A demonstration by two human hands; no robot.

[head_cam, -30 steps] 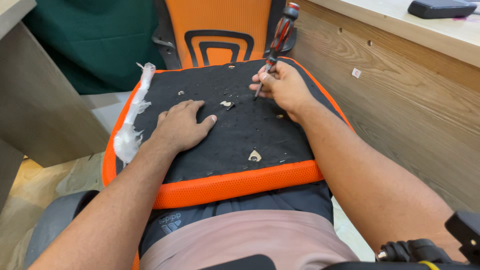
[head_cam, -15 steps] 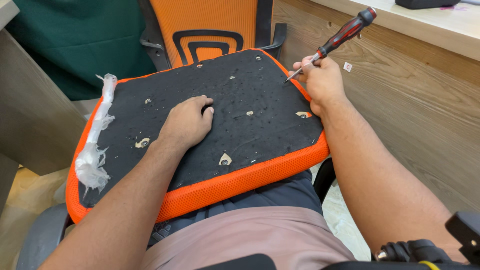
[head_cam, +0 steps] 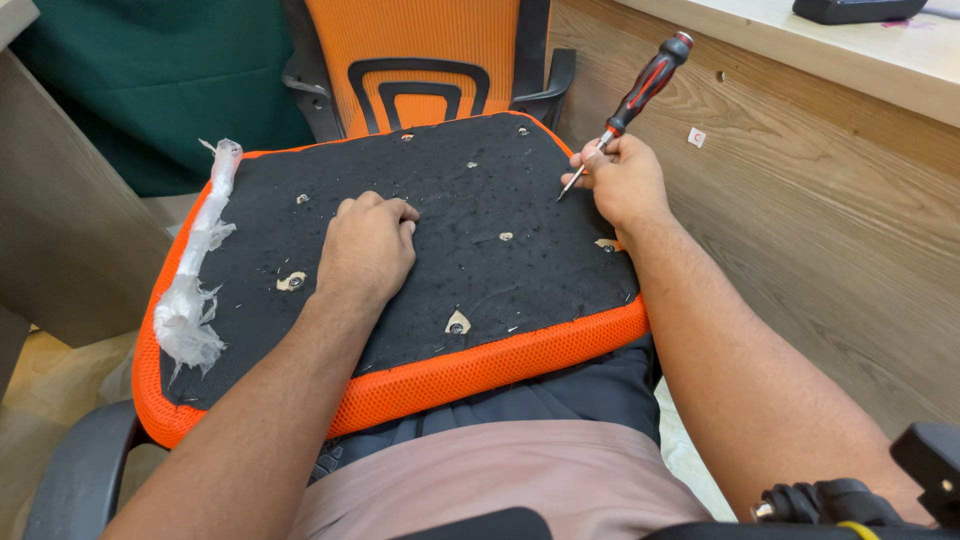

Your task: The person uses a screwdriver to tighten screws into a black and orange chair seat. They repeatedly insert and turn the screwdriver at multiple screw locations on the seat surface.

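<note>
The right hand has its fingers closed round a screwdriver, tip on the far right of the upturned seat cushion resting across the lap. The left hand rests there knuckles-up, fingers curled under and hidden. Torn plastic clings to the left edge.

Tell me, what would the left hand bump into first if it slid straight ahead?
Probably nothing on the cushion: the left hand points across the black underside toward the orange chair back, though depth is unclear.
</note>
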